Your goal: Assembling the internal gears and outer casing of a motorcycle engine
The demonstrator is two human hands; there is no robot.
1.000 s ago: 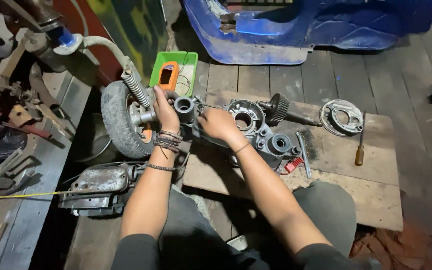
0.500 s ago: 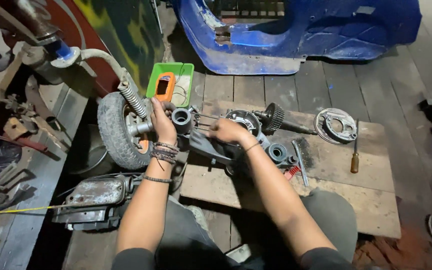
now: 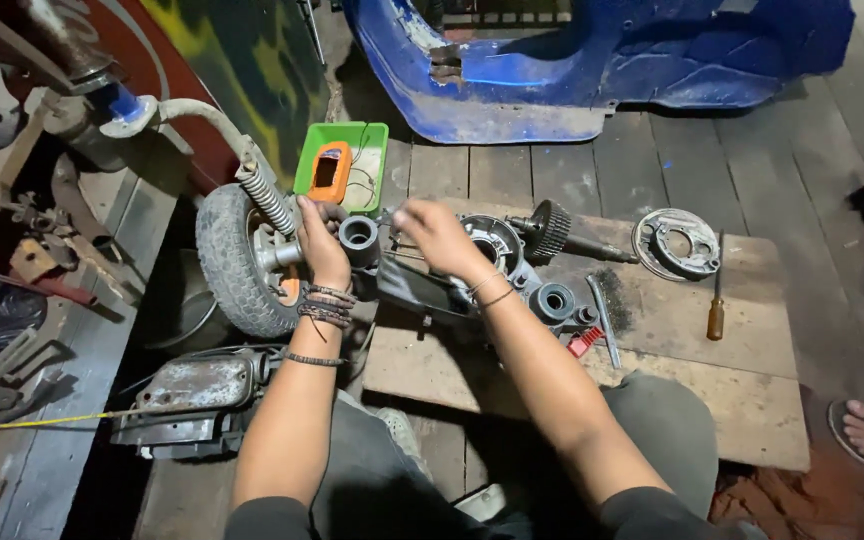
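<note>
Wooden board on plank floor: engine casing; my left hand grasps its grey tube, right hand pinches atop; wheel beside casing.

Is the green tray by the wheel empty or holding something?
Holding something. An orange-cased device lies in the green tray beside thin dark wires. Its remaining floor shows bare.
</note>
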